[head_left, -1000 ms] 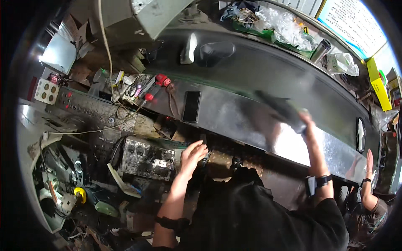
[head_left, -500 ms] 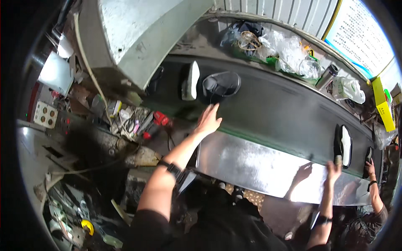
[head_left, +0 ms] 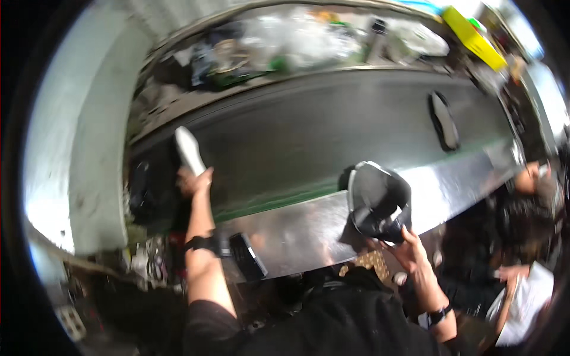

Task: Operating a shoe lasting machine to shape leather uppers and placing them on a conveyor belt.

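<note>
My left hand [head_left: 193,180] reaches onto the dark conveyor belt [head_left: 320,133] and closes on the lower end of a white shoe sole [head_left: 189,150] lying at the belt's left end. My right hand [head_left: 407,250] holds a black shoe upper [head_left: 378,202] by its lower edge, lifted above the shiny steel rim [head_left: 309,228] of the belt, its open inside facing me. Another black and white shoe piece [head_left: 444,120] lies further right on the belt, untouched.
Behind the belt runs a ledge with clear plastic bags and clutter [head_left: 285,44]. A large pale machine housing [head_left: 77,148] stands at the left. A person [head_left: 528,196] sits at the right, and a yellow box [head_left: 472,29] is at the far right.
The view swung left and closer. My left hand moved to the white sole and gripped it. My right hand took the black shoe upper off the belt and lifted it toward me.
</note>
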Demonstrator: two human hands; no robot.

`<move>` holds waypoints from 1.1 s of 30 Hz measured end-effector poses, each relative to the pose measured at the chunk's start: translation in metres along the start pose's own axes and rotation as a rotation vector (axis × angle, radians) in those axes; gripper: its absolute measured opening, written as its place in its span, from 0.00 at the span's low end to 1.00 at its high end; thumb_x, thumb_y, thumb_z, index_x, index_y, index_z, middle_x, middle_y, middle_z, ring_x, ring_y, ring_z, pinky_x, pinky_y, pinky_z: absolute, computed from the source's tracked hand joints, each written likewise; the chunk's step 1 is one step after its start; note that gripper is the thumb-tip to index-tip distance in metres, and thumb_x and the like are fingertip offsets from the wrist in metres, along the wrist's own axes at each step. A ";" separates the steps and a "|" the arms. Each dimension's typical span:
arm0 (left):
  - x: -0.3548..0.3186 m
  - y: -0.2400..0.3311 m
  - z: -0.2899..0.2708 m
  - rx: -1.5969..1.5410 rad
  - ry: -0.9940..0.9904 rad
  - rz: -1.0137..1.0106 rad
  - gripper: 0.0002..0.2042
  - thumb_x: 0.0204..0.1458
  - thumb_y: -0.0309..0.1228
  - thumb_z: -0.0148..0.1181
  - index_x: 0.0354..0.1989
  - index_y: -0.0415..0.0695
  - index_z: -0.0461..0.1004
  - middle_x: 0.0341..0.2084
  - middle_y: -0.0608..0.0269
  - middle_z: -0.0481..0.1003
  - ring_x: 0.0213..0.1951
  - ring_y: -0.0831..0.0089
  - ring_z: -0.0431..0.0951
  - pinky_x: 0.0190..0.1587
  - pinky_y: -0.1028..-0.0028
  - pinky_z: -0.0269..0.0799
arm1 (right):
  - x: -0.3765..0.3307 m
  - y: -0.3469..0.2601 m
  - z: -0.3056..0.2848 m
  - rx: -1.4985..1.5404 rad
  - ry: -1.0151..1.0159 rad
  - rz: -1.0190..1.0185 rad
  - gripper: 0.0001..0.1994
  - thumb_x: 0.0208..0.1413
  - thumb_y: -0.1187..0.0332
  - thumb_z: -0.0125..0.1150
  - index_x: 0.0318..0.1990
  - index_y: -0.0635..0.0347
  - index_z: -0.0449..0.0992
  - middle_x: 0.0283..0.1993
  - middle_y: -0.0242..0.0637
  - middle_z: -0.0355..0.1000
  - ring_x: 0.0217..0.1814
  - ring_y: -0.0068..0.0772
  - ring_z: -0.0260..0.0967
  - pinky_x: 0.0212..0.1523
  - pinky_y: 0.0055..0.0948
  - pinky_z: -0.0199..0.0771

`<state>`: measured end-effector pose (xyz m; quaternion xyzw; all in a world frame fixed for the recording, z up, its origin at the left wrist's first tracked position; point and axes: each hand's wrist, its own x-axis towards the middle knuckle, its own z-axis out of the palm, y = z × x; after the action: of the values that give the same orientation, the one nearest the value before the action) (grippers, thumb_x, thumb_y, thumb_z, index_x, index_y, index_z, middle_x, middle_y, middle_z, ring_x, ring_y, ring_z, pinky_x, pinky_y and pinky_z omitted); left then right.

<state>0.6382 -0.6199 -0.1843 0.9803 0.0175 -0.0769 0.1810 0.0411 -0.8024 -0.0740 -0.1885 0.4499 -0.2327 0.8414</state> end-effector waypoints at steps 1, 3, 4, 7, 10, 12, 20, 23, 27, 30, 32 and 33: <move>0.071 -0.131 -0.033 -0.497 0.068 -0.009 0.53 0.41 0.44 0.73 0.74 0.45 0.47 0.60 0.37 0.66 0.68 0.47 0.59 0.65 0.52 0.61 | 0.007 -0.005 0.020 0.062 -0.131 0.127 0.27 0.63 0.60 0.62 0.64 0.61 0.62 0.62 0.49 0.67 0.64 0.55 0.65 0.65 0.65 0.65; 0.035 -0.090 0.012 -0.135 0.194 0.112 0.51 0.39 0.38 0.74 0.75 0.56 0.51 0.62 0.43 0.63 0.68 0.46 0.57 0.63 0.53 0.64 | -0.006 -0.013 0.010 0.064 -0.034 0.005 0.26 0.61 0.62 0.64 0.63 0.60 0.64 0.62 0.51 0.67 0.64 0.56 0.65 0.66 0.64 0.64; 0.005 -0.056 0.013 -0.139 0.144 0.148 0.51 0.39 0.38 0.74 0.75 0.56 0.51 0.62 0.43 0.63 0.68 0.46 0.57 0.63 0.53 0.64 | -0.010 -0.017 -0.008 0.096 -0.038 -0.010 0.27 0.60 0.61 0.65 0.64 0.59 0.63 0.62 0.50 0.66 0.65 0.56 0.64 0.66 0.65 0.62; -0.096 -0.004 -0.020 0.079 0.208 0.385 0.40 0.37 0.28 0.70 0.66 0.64 0.68 0.60 0.48 0.63 0.62 0.44 0.61 0.61 0.49 0.64 | -0.014 -0.021 -0.042 0.153 -0.038 -0.004 0.29 0.59 0.61 0.66 0.65 0.55 0.62 0.64 0.47 0.65 0.68 0.62 0.59 0.68 0.67 0.57; -0.202 0.028 -0.063 -0.012 0.202 0.984 0.28 0.34 0.18 0.65 0.51 0.48 0.79 0.61 0.48 0.62 0.62 0.46 0.61 0.62 0.56 0.65 | -0.001 -0.020 -0.082 0.227 -0.042 0.043 0.30 0.58 0.61 0.68 0.65 0.56 0.62 0.65 0.48 0.64 0.69 0.65 0.57 0.68 0.68 0.59; -0.273 0.047 -0.075 -0.053 0.100 1.169 0.24 0.32 0.19 0.67 0.45 0.46 0.78 0.60 0.48 0.63 0.60 0.45 0.62 0.61 0.54 0.66 | 0.005 -0.028 -0.103 0.269 -0.147 0.097 0.31 0.59 0.60 0.66 0.67 0.55 0.62 0.68 0.46 0.62 0.71 0.61 0.57 0.67 0.66 0.63; -0.483 0.036 0.030 -0.123 0.056 1.801 0.13 0.43 0.37 0.67 0.40 0.61 0.79 0.52 0.64 0.67 0.54 0.66 0.63 0.56 0.60 0.60 | 0.030 -0.045 -0.097 0.218 -0.092 0.041 0.23 0.68 0.64 0.53 0.68 0.56 0.64 0.69 0.38 0.63 0.69 0.43 0.62 0.65 0.52 0.66; -0.475 0.054 0.021 -0.243 -0.609 1.504 0.14 0.52 0.40 0.66 0.44 0.49 0.78 0.45 0.56 0.74 0.50 0.61 0.71 0.55 0.61 0.64 | 0.026 -0.047 -0.113 -0.551 -0.073 -0.298 0.26 0.66 0.65 0.56 0.69 0.61 0.63 0.67 0.44 0.64 0.66 0.32 0.62 0.59 0.41 0.70; -0.402 0.096 -0.032 -1.419 -1.318 -0.516 0.25 0.64 0.51 0.50 0.49 0.38 0.75 0.41 0.57 0.80 0.43 0.62 0.81 0.52 0.62 0.76 | -0.058 -0.046 -0.033 -1.330 -0.400 -0.416 0.11 0.51 0.70 0.72 0.38 0.66 0.79 0.32 0.38 0.76 0.37 0.32 0.75 0.49 0.34 0.75; -0.331 0.061 0.026 -1.004 -1.052 -0.268 0.14 0.59 0.34 0.63 0.46 0.35 0.78 0.42 0.58 0.81 0.44 0.67 0.82 0.52 0.66 0.77 | -0.021 0.023 -0.071 -1.571 -0.714 -1.189 0.15 0.46 0.72 0.75 0.41 0.60 0.80 0.43 0.44 0.75 0.43 0.45 0.74 0.64 0.54 0.70; -0.319 0.074 0.037 -0.723 -0.778 -0.032 0.12 0.58 0.37 0.66 0.41 0.39 0.82 0.33 0.63 0.82 0.36 0.75 0.79 0.42 0.72 0.73 | -0.002 0.050 -0.071 -1.478 -0.611 -1.421 0.26 0.42 0.71 0.79 0.51 0.60 0.75 0.54 0.49 0.70 0.54 0.53 0.70 0.64 0.52 0.68; -0.320 0.082 0.044 -0.722 -0.780 -0.031 0.12 0.58 0.37 0.66 0.41 0.39 0.82 0.33 0.63 0.82 0.36 0.75 0.79 0.42 0.72 0.73 | 0.010 0.062 -0.072 -1.362 -0.486 -1.478 0.35 0.40 0.69 0.81 0.59 0.60 0.71 0.60 0.51 0.66 0.60 0.59 0.67 0.66 0.51 0.66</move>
<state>0.3206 -0.7146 -0.1457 0.7538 -0.0112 -0.4275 0.4988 -0.0011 -0.7654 -0.1511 -0.8959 0.0762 -0.3430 0.2717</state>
